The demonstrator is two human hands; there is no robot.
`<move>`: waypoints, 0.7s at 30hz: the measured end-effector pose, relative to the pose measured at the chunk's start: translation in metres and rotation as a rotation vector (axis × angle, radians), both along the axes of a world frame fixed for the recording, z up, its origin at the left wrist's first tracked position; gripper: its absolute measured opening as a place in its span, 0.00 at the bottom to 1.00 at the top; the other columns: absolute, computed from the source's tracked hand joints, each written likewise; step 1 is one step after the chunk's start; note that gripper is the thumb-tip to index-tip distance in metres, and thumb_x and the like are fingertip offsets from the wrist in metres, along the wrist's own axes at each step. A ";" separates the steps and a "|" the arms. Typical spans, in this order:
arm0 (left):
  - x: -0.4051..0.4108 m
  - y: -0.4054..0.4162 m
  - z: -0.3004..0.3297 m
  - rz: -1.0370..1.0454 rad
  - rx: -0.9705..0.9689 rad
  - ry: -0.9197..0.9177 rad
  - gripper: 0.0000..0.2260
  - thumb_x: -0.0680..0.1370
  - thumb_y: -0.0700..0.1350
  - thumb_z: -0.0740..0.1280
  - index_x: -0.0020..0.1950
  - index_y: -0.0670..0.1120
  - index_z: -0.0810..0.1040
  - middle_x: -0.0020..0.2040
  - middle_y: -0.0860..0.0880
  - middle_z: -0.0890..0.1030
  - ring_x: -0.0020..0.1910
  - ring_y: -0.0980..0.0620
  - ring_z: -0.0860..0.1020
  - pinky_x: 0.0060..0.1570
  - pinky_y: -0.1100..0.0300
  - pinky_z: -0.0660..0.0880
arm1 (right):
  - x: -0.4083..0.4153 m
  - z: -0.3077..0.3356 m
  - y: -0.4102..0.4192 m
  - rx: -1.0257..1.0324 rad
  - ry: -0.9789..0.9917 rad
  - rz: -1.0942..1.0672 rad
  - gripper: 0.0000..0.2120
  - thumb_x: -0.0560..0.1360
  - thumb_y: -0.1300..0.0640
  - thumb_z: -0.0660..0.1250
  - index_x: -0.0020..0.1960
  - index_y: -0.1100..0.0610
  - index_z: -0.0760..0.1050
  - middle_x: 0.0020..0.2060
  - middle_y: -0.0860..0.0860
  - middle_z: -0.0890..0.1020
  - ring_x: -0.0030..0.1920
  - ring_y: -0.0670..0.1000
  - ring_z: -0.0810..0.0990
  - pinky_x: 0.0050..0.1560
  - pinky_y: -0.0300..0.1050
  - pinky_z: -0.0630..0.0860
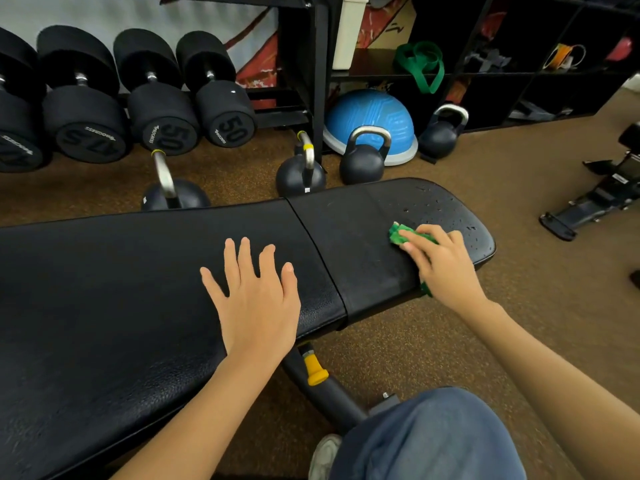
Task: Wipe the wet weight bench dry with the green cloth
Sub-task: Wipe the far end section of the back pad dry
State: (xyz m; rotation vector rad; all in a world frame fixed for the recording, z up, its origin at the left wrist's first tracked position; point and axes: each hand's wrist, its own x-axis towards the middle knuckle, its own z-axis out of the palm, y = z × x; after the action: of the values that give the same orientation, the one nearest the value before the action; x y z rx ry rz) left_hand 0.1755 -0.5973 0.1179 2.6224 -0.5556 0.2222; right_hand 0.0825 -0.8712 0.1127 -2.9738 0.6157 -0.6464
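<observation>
Head view of the bench point(156, 306), whose long axis ran from the lower left to the upper right of the frame, with a seam dividing the long back pad from the shorter seat pad point(363, 244). The cloth point(398, 235) was pressed onto the seat pad beneath the right hand point(440, 261), whose fingers were curled over it; green edges showed past the fingertips and again at the pad's near edge below the wrist. The left hand point(256, 299) was laid flat and empty on the back pad, fingers spread, just short of the seam, apparently as a brace. Water droplets point(436, 206) were seen on the far-right end of the seat pad, beyond and to the right of the cloth; the surface between cloth and seam appeared dull and largely free of beads. The remaining wet patch therefore lay away from the body along the pad's axis, nearer the right hand, and the next stroke was judged to run toward that rounded end.
</observation>
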 end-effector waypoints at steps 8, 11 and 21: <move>-0.014 -0.066 0.010 -0.233 0.020 -0.156 0.24 0.80 0.53 0.48 0.69 0.45 0.71 0.74 0.40 0.66 0.77 0.42 0.55 0.71 0.34 0.49 | -0.013 0.003 -0.066 0.205 0.040 -0.254 0.18 0.81 0.49 0.56 0.67 0.52 0.75 0.62 0.53 0.74 0.59 0.61 0.68 0.56 0.46 0.58; -0.020 -0.086 0.001 -0.284 0.049 -0.146 0.25 0.80 0.53 0.46 0.70 0.44 0.70 0.73 0.40 0.66 0.77 0.42 0.55 0.72 0.35 0.51 | -0.008 0.005 -0.043 0.289 0.004 -0.140 0.18 0.81 0.49 0.56 0.67 0.52 0.74 0.62 0.49 0.75 0.60 0.56 0.69 0.56 0.43 0.57; -0.021 -0.091 -0.008 -0.201 -0.176 -0.089 0.20 0.82 0.48 0.48 0.68 0.43 0.71 0.69 0.45 0.72 0.74 0.46 0.61 0.74 0.43 0.49 | 0.036 0.039 0.005 0.433 -0.056 0.094 0.13 0.80 0.49 0.61 0.63 0.46 0.75 0.56 0.40 0.78 0.57 0.44 0.74 0.54 0.38 0.66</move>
State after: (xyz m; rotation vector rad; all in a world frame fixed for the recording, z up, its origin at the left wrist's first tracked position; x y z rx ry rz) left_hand 0.1543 -0.6886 0.1098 2.3766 -0.7878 0.3099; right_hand 0.1181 -0.8658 0.1519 -2.5560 0.5286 -0.5090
